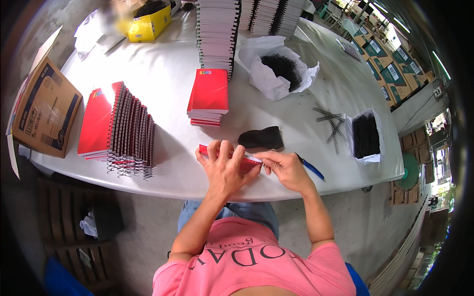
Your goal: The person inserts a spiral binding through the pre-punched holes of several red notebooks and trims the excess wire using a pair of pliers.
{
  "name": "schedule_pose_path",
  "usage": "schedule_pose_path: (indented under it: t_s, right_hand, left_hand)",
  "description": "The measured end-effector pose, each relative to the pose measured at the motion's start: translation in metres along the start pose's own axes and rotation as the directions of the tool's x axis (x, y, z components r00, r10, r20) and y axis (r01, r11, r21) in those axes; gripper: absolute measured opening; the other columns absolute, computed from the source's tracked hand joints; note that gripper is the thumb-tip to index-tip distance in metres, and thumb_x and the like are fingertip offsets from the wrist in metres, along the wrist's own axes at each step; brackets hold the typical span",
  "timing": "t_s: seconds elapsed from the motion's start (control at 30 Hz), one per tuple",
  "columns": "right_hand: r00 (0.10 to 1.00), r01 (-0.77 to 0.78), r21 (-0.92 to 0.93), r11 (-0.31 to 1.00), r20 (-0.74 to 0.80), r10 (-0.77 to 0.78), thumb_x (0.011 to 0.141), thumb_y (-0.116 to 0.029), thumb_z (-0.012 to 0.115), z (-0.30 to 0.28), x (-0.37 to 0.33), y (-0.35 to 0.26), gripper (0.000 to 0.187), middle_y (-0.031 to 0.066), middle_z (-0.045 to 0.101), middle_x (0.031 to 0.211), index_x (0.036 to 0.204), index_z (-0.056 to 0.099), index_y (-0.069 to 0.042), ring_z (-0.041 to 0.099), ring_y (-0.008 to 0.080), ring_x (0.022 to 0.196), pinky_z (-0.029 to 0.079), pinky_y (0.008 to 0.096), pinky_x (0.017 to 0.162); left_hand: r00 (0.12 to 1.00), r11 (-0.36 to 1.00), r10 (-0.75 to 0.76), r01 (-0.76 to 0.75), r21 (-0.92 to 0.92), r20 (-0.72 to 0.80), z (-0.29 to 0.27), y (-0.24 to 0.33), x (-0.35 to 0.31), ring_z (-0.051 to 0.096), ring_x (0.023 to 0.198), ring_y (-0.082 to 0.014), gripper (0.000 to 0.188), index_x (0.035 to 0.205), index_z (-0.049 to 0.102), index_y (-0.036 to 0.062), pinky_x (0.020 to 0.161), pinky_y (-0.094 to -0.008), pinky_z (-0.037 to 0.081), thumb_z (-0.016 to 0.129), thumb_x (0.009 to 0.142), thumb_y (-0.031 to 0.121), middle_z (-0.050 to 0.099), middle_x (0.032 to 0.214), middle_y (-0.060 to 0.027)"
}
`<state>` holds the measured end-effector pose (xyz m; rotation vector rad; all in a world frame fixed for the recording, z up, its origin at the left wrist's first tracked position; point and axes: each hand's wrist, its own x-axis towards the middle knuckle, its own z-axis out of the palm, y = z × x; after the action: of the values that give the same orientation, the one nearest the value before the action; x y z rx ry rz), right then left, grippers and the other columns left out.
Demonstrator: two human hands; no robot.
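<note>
A red-covered notebook (248, 164) is held up on its edge at the table's front, its white pages showing along the top. My left hand (224, 165) is closed over it, fingers across the top edge and thumb on the near side. My right hand (286, 168) pinches at the notebook's right end; whatever lies between those fingertips is too small to make out. Just beyond the notebook lies a black, flat-sided object (261, 138) of unclear kind. A blue-handled tool (313, 169), its head partly hidden, rests beside my right hand.
Red notebooks with spiral bindings (131, 130) are piled at left, near a cardboard box (47, 108). Ahead stand a short red notebook stack (210, 93) and a tall one (217, 34). Black coils fill a white wrapping (261, 81) and a box (365, 135); loose coils (332, 121) lie between.
</note>
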<state>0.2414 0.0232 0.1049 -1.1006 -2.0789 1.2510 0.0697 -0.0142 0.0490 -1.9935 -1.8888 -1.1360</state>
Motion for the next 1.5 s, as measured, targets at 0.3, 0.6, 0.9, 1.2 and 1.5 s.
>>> schedule_pose_path:
  t_s: [0.3,0.6,0.9,1.2,1.5]
  right_hand:
    - [0.982,0.149,-0.193,0.970,-0.084,-0.168,0.084,-0.010,0.067,-0.009,-0.004,-0.006,0.018,0.0066,0.059,0.083,0.100,0.062,-0.004,0.056,0.0130,0.070,0.045,0.0268,0.059]
    - [0.995,-0.014,0.112,0.994,0.097,0.003,0.086,-0.006,0.064,-0.017,0.012,-0.001,0.012,0.0032,0.059,0.075,0.098,0.065,-0.002,0.054,0.0081,0.065,0.044,0.0229,0.059]
    - [0.994,0.078,0.010,0.997,-0.073,-0.077,0.089,-0.015,0.061,0.007,0.006,0.016,0.018,0.0074,0.064,0.082,0.104,0.063,-0.004,0.059,0.0177,0.066,0.046,0.0280,0.062]
    - [0.975,0.204,-0.718,0.666,0.084,-0.207,0.076,-0.011,0.063,-0.028,0.051,0.051,0.046,0.0058,0.054,0.121,0.121,0.056,-0.016,0.049,0.0294,0.114,0.042,0.0367,0.095]
    - [0.884,0.316,0.615,0.722,0.086,-0.460,0.069,0.010,0.063,-0.020,0.045,0.042,0.025,0.0169,0.067,0.091,0.093,0.067,0.004,0.067,0.0284,0.089,0.054,0.0334,0.082]
  left_hand:
    - [1.000,1.000,0.029,-0.029,-0.012,-0.005,0.000,-0.007,-0.004,0.045,0.101,-0.0267,0.050,0.094,0.062,0.0172,0.088,-0.0503,0.027,0.075,0.061,0.053,0.050,0.094,-0.0027]
    - [1.000,0.999,0.019,-0.020,-0.046,-0.019,-0.007,-0.017,-0.001,0.044,0.094,-0.0244,0.044,0.088,0.063,0.0165,0.085,-0.0434,0.028,0.076,0.063,0.050,0.049,0.088,-0.0027]
    - [0.999,0.999,0.002,-0.005,-0.054,-0.050,-0.008,-0.013,0.002,0.043,0.091,-0.0238,0.041,0.088,0.065,0.0158,0.085,-0.0415,0.029,0.078,0.064,0.047,0.048,0.084,-0.0033]
    - [1.000,0.987,0.017,-0.019,-0.157,-0.018,-0.014,-0.020,0.005,0.043,0.092,-0.0274,0.046,0.075,0.058,0.0101,0.084,-0.0413,0.034,0.081,0.059,0.046,0.049,0.089,-0.0061]
    - [0.999,0.981,0.052,-0.050,-0.187,0.009,-0.018,-0.024,0.003,0.040,0.099,-0.0314,0.047,0.076,0.056,0.0067,0.090,-0.0520,0.030,0.079,0.063,0.045,0.046,0.096,-0.0098]
